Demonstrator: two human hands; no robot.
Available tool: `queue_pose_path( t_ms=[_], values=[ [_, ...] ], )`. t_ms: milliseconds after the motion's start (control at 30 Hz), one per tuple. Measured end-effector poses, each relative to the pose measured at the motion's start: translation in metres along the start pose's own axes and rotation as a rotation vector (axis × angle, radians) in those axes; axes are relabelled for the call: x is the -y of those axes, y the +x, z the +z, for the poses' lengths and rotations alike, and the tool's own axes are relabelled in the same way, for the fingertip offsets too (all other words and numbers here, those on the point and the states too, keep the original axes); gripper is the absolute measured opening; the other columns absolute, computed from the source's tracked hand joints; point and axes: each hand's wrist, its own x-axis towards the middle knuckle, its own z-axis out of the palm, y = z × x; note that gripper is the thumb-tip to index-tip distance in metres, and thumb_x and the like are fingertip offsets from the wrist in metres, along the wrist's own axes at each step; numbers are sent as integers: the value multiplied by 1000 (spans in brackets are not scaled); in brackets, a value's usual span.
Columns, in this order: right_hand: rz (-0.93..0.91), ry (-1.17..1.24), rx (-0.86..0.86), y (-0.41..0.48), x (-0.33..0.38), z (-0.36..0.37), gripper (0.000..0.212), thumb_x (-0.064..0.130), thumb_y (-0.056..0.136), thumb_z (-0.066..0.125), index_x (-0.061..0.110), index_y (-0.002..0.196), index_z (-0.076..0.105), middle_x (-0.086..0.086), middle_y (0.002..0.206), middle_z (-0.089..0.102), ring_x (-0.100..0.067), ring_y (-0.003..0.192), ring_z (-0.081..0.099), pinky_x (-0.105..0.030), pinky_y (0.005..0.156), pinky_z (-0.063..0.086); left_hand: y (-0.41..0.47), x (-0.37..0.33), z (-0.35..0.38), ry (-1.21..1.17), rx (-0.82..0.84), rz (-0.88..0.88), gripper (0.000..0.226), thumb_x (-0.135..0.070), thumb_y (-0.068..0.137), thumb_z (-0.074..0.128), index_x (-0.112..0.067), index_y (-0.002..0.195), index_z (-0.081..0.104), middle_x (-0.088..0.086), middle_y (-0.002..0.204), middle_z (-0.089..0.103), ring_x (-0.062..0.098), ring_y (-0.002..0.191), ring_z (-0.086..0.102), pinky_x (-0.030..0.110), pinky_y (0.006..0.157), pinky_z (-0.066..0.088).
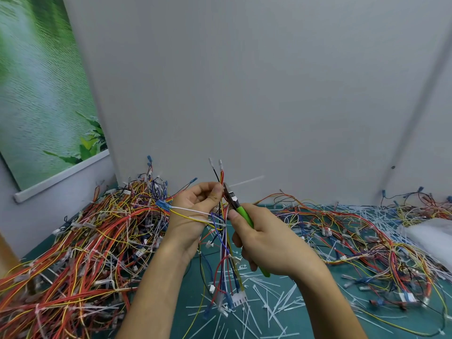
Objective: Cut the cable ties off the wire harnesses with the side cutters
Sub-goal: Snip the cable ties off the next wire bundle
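1. wire harness (224,253): held upright over the middle of the table. the red, yellow, blue, white and black leads hang down to white connectors just above the mat. two leads with capped terminals stick up above the hands.
2. cable tie (247,181): a pale blurred strip pointing right from the top of the bundle, at the cutter nose. cannot tell if it is attached.
3. side cutters (241,210): green handles, with the steel head tilted up and left against the bundle, just beside the left thumb. how far the blades are apart is too small to tell.
4. left hand (195,209): pinches the bundle near its top, thumb on the wires, fingers curled behind.
5. right hand (266,245): wrapped tight round the cutter handles.
6. loose cut ties (269,307): white strips scattered on the green cutting mat (310,324) below the hands.
7. harness pile (85,241): a deep tangle at left. a flatter spread of more harnesses (367,241) lies at right.
8. grey wall panel (244,81) behind, and a green foliage poster (36,94) at upper left.
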Motion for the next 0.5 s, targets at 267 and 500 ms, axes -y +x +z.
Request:
queue_pose_path(
  t_ms=[267,500],
  values=[
    [35,187,-39,4,-1,5,35,42,108,45,10,98,56,-7,69,57,-23,48,57,-51,47,54,3,0,-3,42,-5,11,2,-10,91,67,-10,93,69,-2,72,69,7,62,59,18,58,50],
    [96,439,-196,15,-23,-11,22,34,108,49,19,104,65,2,67,57,-19,48,53,-37,50,48,3,3,-1,36,-5,61,3,-9,94,63,-10,93,65,0,73,64,17,66,55,27,65,50]
  ],
)
